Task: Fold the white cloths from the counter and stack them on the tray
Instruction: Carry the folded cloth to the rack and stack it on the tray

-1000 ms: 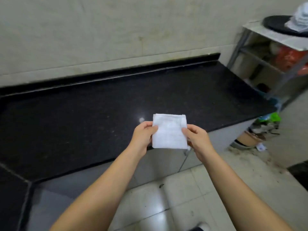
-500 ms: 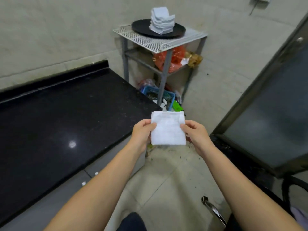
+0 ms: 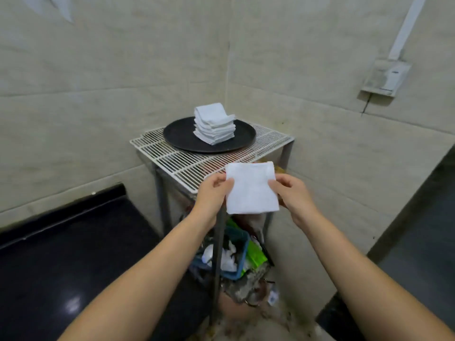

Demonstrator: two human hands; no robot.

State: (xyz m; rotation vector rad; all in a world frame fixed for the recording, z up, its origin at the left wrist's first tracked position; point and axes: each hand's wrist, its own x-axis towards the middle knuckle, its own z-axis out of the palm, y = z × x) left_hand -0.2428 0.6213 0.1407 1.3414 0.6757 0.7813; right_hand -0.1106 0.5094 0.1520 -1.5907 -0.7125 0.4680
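White folded cloth (image 3: 250, 188) is pinched at its sides by the left hand (image 3: 213, 194) and right hand (image 3: 293, 195), held before the rack (image 3: 172, 158); the tray (image 3: 179, 136) there carries a stack (image 3: 213, 124).

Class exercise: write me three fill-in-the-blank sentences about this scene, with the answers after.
1. Both hands hold one folded ____ cloth.
2. The stack sits on a round ____ tray.
3. The tray rests on a white ____ rack.

Answers: white; black; wire
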